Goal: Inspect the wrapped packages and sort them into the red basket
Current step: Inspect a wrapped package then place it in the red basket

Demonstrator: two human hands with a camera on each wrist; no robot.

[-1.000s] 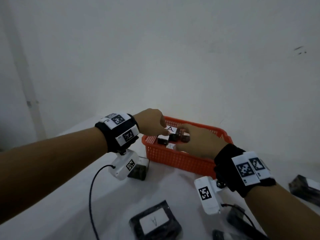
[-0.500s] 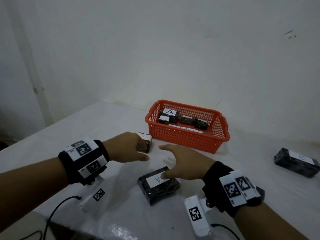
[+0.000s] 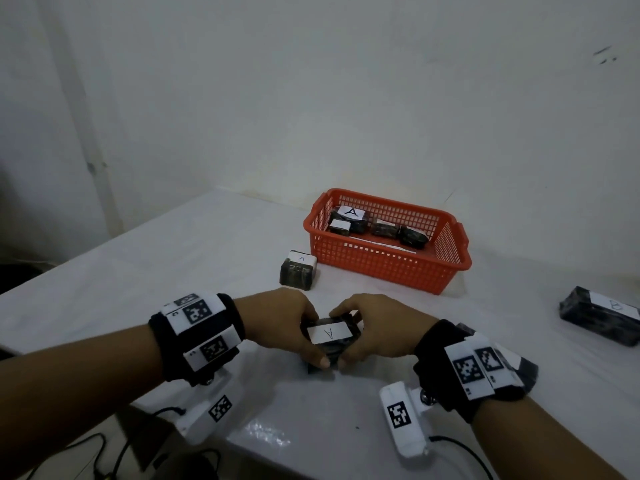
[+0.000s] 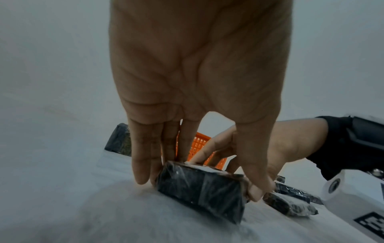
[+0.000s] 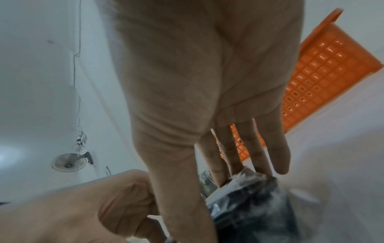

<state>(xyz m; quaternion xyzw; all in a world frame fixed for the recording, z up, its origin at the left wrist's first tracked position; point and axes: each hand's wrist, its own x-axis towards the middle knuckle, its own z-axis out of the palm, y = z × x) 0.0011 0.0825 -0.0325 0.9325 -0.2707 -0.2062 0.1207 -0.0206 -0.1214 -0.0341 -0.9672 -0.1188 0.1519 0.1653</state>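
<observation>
A black wrapped package (image 3: 328, 337) with a white label marked A sits near the table's front, gripped from both sides. My left hand (image 3: 284, 323) holds its left end, thumb at the near edge and fingers behind. My right hand (image 3: 374, 329) holds its right end the same way. The left wrist view has this package (image 4: 201, 185) pinched between fingers and thumb; the right wrist view has it (image 5: 255, 202) under my fingers. The red basket (image 3: 388, 268) stands further back with several wrapped packages inside, one labelled A (image 3: 350, 213).
A small package labelled A (image 3: 298, 275) stands just left of the basket. Another black package (image 3: 602, 320) lies at the right edge of the white table (image 3: 173, 258). More packages (image 4: 290, 202) lie under my right wrist. Cables hang off the front edge.
Both hands came back from the basket to the near table. They have closed on the A-labelled package, which before lay free under my right fingers.
</observation>
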